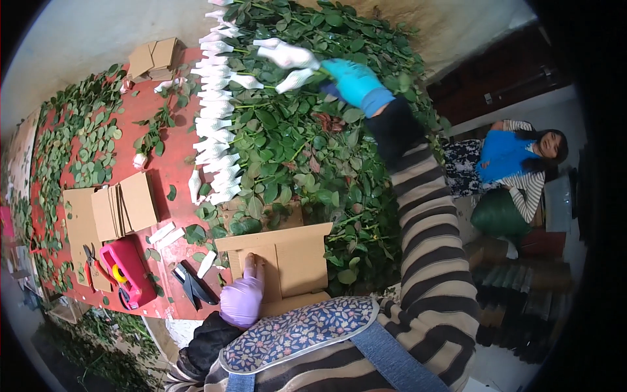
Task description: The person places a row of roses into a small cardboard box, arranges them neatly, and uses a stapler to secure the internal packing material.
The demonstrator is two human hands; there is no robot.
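Item 1 – right hand (353, 81), blue glove, arm stretched out over the heap. Grip closed on a small bunch of wrapped flower stems (287, 60): white sleeved buds pointing left, green stalks running back into the fist. Bunch held in the air above the far end of the pile, near the top of the row.

Item 2 – left hand (243, 297), lilac glove, lying flat w/ fingers spread on a cardboard sheet (287, 258) at the near edge of the desk. Grip open, holding nothing, just pressing the sheet.

Item 3 – row of wrapped buds (212, 124), white sleeves, laid side by side along the left edge of the leafy stem pile (300, 150). Long row, looks to be a good part sorted; judged approx. midway, since the pile is big and the sheet has no stems on it yet.

Item 4 – red desk (166, 173): stack of cut cardboard pieces (124, 209), more folded pieces (153, 59) at far end, black shears (192, 284), pink tool w/ yellow part (127, 271), red-handled pliers (91, 261), loose leaves (78, 137) strewn left.

Item 5 – another person, seated (509, 163), off to the right by dark bundles; hands not at the desk.
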